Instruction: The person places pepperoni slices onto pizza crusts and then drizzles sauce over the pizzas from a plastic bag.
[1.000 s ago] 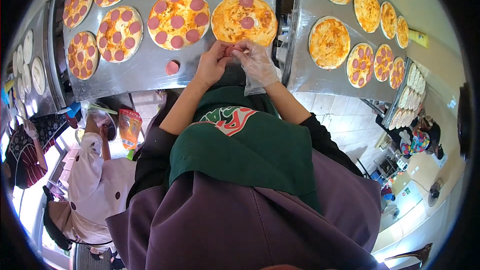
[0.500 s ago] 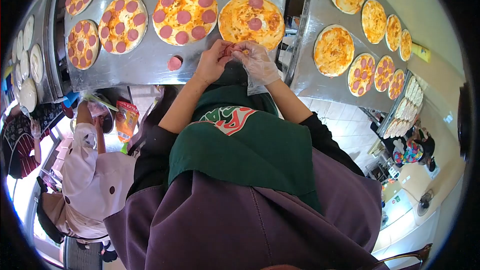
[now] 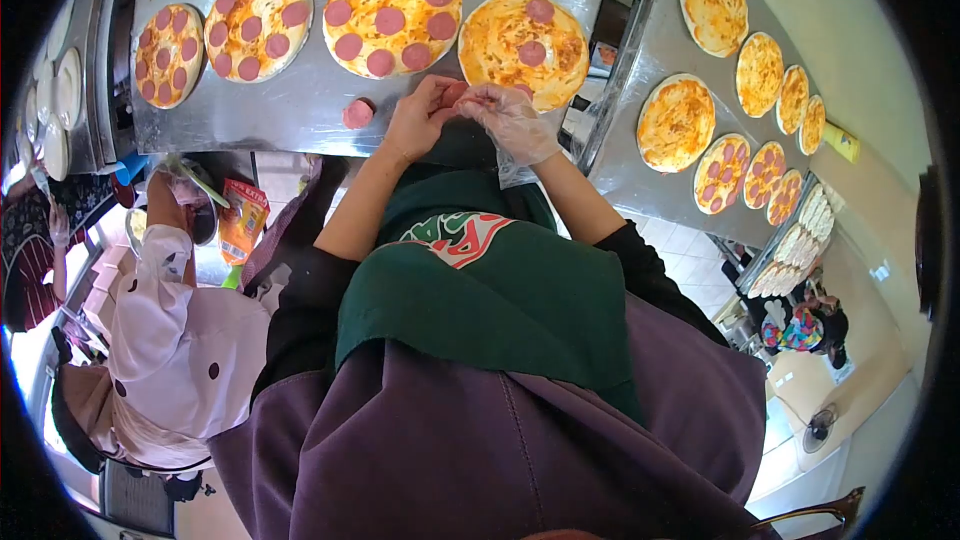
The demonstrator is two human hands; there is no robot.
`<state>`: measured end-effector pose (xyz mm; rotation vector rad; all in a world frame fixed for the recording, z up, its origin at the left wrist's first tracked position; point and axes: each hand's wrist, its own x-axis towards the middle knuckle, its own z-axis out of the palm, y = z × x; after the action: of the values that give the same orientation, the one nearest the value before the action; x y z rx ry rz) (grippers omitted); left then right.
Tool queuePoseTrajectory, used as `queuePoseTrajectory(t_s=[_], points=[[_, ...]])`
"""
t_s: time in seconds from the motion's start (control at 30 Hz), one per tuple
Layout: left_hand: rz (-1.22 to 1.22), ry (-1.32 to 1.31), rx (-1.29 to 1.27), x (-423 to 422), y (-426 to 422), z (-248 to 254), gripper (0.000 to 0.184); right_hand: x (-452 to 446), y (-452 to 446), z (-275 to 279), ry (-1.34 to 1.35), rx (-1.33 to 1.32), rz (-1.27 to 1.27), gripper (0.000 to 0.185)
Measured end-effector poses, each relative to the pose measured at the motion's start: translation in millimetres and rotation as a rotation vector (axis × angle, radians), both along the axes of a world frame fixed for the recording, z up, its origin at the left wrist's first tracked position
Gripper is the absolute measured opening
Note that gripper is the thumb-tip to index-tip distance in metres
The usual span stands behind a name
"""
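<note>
My bare left hand (image 3: 420, 120) pinches pink sausage slices (image 3: 455, 93) at the near edge of the metal table. My right hand (image 3: 518, 128), in a clear plastic glove, meets it there with its fingers closed at the same slices; how many there are is hidden. Just beyond both hands lies a cheese-and-sauce pizza (image 3: 560, 45) with two sausage slices in full view and part of another beside my gloved fingers. To the left of my left hand, a short stack of sausage slices (image 3: 357, 114) rests on the metal.
Several pizzas topped with sausage (image 3: 392, 15) cover the metal table (image 3: 260, 120). At right, a second metal table (image 3: 625, 140) holds more pizzas, some with only sauce and cheese. A co-worker in a spotted white top (image 3: 190, 340) stands close on my left, beside an orange packet (image 3: 243, 220).
My view has shifted, so the pizzas appear farther right. Both hands stay together at the slices. Part of another slice now shows on the near pizza by my gloved fingers.
</note>
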<state>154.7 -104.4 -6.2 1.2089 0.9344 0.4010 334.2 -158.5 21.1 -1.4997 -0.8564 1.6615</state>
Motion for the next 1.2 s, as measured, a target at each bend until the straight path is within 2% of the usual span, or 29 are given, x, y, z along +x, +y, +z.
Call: queuePoseTrajectory(t_s=[0.03, 0.1, 0.13, 0.2, 0.23, 0.3, 0.43, 0.5, 0.53, 0.6, 0.73, 0.8, 0.93, 1.0, 1.13, 1.2], points=[[0.026, -0.039, -0.054, -2, 1, -1, 0.04, 2, 3, -1, 0.0, 0.0, 0.005, 0.017], [0.083, -0.046, -0.145, -8, 0, 0, 0.04, 8, 12, -2, -0.277, 0.043, 0.004, 0.018], [0.136, -0.053, -0.237, -10, 1, 3, 0.041, 12, 19, -3, -0.278, 0.043, 0.006, 0.018], [0.177, -0.102, -0.287, -15, 0, -2, 0.04, 20, 33, -6, -0.528, 0.11, 0.055, 0.019], [0.218, -0.149, -0.337, -16, -1, -6, 0.039, 22, 39, -13, -0.53, 0.111, 0.056, 0.019], [0.235, -0.164, -0.339, -19, -2, -8, 0.036, 24, 51, -21, -0.84, 0.367, 0.144, 0.018], [0.248, -0.173, -0.345, -21, 0, 0, 0.032, 24, 73, -23, -0.915, 0.298, 0.153, 0.019], [0.241, -0.18, -0.341, -20, 0, 2, 0.032, 24, 81, -25, -1.146, 0.275, 0.291, 0.02], [0.233, -0.189, -0.337, -19, 1, 2, 0.032, 24, 82, -23, -1.146, 0.276, 0.29, 0.02], [0.243, -0.2, -0.343, -18, 0, 4, 0.031, 25, 83, -18, -1.351, 0.299, 0.308, 0.022], [0.263, -0.221, -0.331, -14, 2, 5, 0.028, 28, 76, -21, -1.329, 0.492, 0.238, 0.021], [0.297, -0.228, -0.362, -11, 2, 6, 0.027, 29, 72, -24, -1.231, 0.609, 0.417, 0.016], [0.313, -0.225, -0.362, -5, 4, 6, 0.027, 26, 60, -26, -1.211, 0.56, 0.448, 0.016], [0.29, -0.207, -0.338, -4, 5, 3, 0.029, 23, 56, -23, -0.797, 0.666, 0.091, 0.019], [0.208, -0.188, -0.275, 2, 4, 14, 0.037, 8, 43, 16, -0.662, 0.715, 0.019, 0.024], [0.163, -0.184, -0.257, 4, 5, 11, 0.04, 10, 38, 31, -0.73, 0.69, 0.261, 0.028]])
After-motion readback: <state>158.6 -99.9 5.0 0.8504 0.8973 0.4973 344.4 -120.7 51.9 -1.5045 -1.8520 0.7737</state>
